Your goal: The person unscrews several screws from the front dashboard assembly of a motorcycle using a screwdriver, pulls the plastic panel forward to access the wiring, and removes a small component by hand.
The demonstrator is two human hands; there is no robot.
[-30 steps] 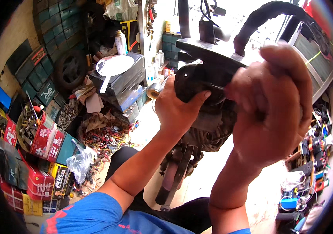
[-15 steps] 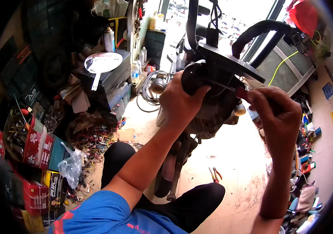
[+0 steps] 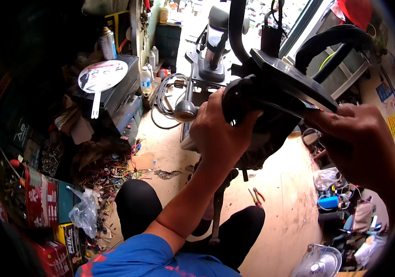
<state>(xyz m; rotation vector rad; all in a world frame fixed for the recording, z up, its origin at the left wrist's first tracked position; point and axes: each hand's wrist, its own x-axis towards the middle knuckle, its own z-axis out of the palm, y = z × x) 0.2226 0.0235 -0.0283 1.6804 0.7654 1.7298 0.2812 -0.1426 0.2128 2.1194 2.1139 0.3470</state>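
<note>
Well, left hand [image 3: 220, 125]: gripping black housing [image 3: 240, 92]
Right hand [image 3: 351, 125]: apparently pinching thin tool [image 3: 286, 110]
Slip: poor angle — might jab left hand

pale floor [image 3: 280, 226]: pliers [image 3: 257, 201], tangled coloured wires [image 3: 109, 176]. dark box [image 3: 121, 91]: white paddle-shaped fan [image 3: 105, 73], spray can [image 3: 108, 45].

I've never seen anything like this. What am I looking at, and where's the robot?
There is no robot, just a person's bare hands. The view comes from a fisheye camera worn on the head, looking down, so straight edges bend. The left hand grips a black round housing on a dark machine. The right hand holds what seems a slim tool against it; its kind is unclear. Pliers lie on the pale floor, loose wires farther left. A paddle-shaped hand fan rests on a black box.
</note>
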